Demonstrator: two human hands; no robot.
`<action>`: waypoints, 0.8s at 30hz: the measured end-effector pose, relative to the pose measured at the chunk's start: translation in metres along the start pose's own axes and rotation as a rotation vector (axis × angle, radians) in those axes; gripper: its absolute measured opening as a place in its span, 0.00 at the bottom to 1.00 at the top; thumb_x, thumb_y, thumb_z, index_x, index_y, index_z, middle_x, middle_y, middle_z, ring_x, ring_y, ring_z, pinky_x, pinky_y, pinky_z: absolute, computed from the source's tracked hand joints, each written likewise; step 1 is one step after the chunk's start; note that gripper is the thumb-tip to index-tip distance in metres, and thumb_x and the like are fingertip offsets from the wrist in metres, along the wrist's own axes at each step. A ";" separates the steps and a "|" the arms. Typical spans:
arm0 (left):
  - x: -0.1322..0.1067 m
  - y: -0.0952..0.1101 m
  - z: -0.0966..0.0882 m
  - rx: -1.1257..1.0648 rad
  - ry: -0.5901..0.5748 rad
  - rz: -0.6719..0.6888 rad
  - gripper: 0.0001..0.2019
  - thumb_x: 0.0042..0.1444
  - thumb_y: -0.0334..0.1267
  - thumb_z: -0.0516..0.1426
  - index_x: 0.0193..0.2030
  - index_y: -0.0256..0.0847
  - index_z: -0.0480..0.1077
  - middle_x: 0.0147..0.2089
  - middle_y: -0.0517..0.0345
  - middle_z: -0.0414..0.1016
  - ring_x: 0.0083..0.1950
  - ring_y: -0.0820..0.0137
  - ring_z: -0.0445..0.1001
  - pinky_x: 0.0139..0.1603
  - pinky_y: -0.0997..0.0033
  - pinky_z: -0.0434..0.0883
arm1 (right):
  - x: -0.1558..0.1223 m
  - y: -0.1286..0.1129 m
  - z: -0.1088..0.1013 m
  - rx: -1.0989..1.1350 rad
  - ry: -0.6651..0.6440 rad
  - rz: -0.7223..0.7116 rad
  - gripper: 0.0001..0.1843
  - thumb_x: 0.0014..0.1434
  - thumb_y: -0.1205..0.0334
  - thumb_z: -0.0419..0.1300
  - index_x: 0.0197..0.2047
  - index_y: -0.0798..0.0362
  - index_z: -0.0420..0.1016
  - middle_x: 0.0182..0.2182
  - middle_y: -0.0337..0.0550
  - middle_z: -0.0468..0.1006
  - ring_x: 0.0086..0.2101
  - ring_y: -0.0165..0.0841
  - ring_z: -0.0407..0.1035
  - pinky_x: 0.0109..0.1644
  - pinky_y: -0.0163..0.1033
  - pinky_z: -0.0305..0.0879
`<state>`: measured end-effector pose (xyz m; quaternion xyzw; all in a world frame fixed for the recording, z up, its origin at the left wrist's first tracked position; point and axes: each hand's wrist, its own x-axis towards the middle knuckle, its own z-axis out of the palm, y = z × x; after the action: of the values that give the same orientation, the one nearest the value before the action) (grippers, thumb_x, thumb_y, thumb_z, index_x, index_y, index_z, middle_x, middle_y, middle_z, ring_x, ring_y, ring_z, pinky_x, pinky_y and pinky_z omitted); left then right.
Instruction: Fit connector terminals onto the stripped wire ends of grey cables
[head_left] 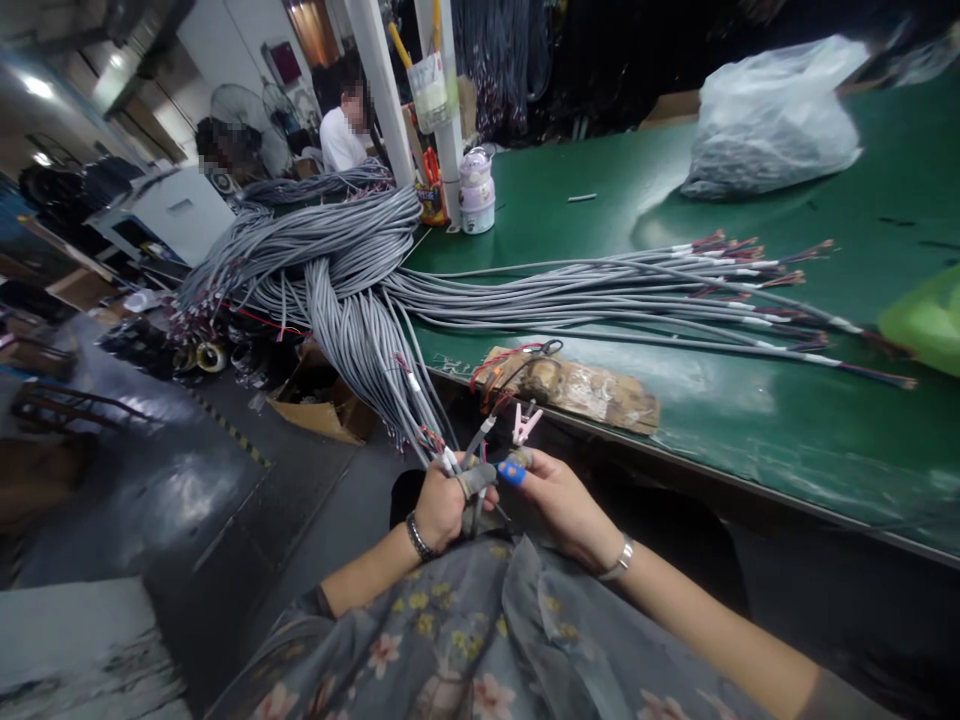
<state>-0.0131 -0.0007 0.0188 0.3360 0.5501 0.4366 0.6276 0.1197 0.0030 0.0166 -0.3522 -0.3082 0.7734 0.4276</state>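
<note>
My left hand (442,505), with a grey cover on its thumb, is closed around a grey cable (478,440) whose end shows thin coloured wires. Close beside it my right hand (559,500) pinches at the wires, a blue cover on its thumb; what exactly lies between its fingertips is too small to make out. A pink clip (526,425) stands just above the right fingertips. From the table edge a thick bundle of grey cables (367,340) hangs down to my left hand. Behind the hands a wooden board (600,395) with red and black leads rests on the table edge.
On the green table (825,450) more grey cables (585,290) fan out with stripped ends. A plastic bag (772,120), a lilac bottle (477,190) and a green bag (930,320) stand there too. A cardboard box (322,395) is on the floor. Another person (345,130) sits far back.
</note>
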 end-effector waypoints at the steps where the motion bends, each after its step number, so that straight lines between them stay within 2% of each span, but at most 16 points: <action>1: 0.001 -0.001 0.000 -0.015 0.030 0.014 0.23 0.32 0.55 0.66 0.21 0.36 0.68 0.13 0.60 0.66 0.15 0.75 0.65 0.17 0.76 0.63 | -0.001 0.000 -0.001 -0.049 0.010 -0.024 0.19 0.42 0.49 0.69 0.25 0.52 0.66 0.20 0.38 0.75 0.23 0.33 0.70 0.30 0.39 0.66; 4: 0.001 -0.003 0.001 -0.020 0.087 0.055 0.22 0.33 0.55 0.66 0.20 0.36 0.68 0.13 0.61 0.67 0.14 0.77 0.63 0.15 0.78 0.60 | -0.002 -0.002 -0.005 -0.218 0.047 -0.097 0.20 0.41 0.47 0.69 0.24 0.53 0.69 0.21 0.39 0.75 0.24 0.32 0.69 0.31 0.38 0.65; 6: 0.001 -0.003 0.001 0.004 0.078 0.060 0.22 0.34 0.55 0.66 0.18 0.36 0.67 0.13 0.61 0.66 0.14 0.78 0.62 0.15 0.79 0.58 | -0.001 -0.003 -0.007 -0.260 0.059 -0.104 0.21 0.41 0.45 0.69 0.23 0.53 0.69 0.21 0.38 0.74 0.24 0.31 0.68 0.30 0.37 0.64; 11: 0.000 -0.003 -0.002 0.098 -0.087 0.031 0.21 0.36 0.54 0.66 0.19 0.35 0.70 0.15 0.59 0.68 0.14 0.79 0.61 0.16 0.78 0.58 | 0.002 -0.008 -0.007 -0.204 -0.005 -0.070 0.21 0.42 0.45 0.68 0.31 0.53 0.71 0.25 0.39 0.76 0.24 0.31 0.69 0.31 0.37 0.66; 15: 0.001 -0.003 -0.003 0.158 -0.165 0.034 0.20 0.38 0.52 0.66 0.20 0.34 0.72 0.15 0.58 0.69 0.15 0.78 0.63 0.17 0.77 0.60 | 0.003 -0.007 -0.004 -0.087 -0.076 0.021 0.19 0.44 0.49 0.68 0.31 0.52 0.69 0.19 0.36 0.74 0.19 0.31 0.68 0.28 0.38 0.65; 21: 0.002 0.001 -0.001 0.111 -0.048 0.072 0.20 0.38 0.53 0.65 0.19 0.35 0.71 0.15 0.59 0.68 0.14 0.78 0.63 0.16 0.79 0.59 | 0.003 -0.003 -0.006 -0.092 0.094 -0.025 0.20 0.40 0.47 0.69 0.25 0.52 0.67 0.19 0.35 0.73 0.21 0.29 0.66 0.28 0.37 0.64; 24: 0.002 0.000 -0.001 0.133 -0.064 0.057 0.20 0.37 0.52 0.66 0.19 0.35 0.70 0.14 0.59 0.68 0.14 0.78 0.63 0.16 0.79 0.59 | 0.003 -0.003 -0.007 -0.111 0.074 0.007 0.20 0.43 0.46 0.67 0.28 0.52 0.68 0.19 0.36 0.73 0.21 0.29 0.66 0.26 0.35 0.61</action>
<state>-0.0142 0.0013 0.0181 0.4065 0.5476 0.4057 0.6084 0.1259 0.0085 0.0141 -0.4048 -0.3335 0.7431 0.4155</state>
